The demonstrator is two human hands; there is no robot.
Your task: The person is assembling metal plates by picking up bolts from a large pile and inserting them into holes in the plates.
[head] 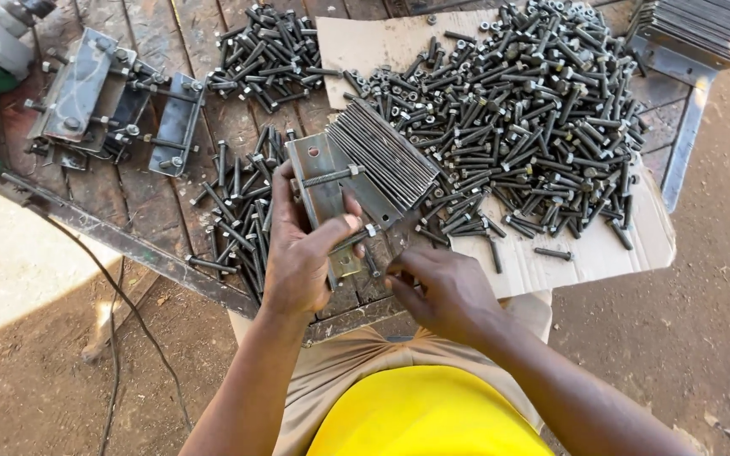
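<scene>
Bolting of flat steel plates, partly done. Finished sets of bolted plates point(103, 105) lie at 10 o'clock; a fanned stack of loose plates point(390, 152) at 12 o'clock and a large heap of bolts point(534, 110) at 1 o'clock remain. The left hand point(302, 253) grips the drilled grey plate point(323, 181) at centre, one bolt point(331, 176) already lying across it. The right hand point(441, 287), fingers pinched, works at a lower bolt point(363, 234); whether it holds a nut cannot be told.

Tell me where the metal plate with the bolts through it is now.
In the head view the metal plate is near the centre, gripped by the left hand, just left of the fanned stack of plates and above the right hand.
</scene>
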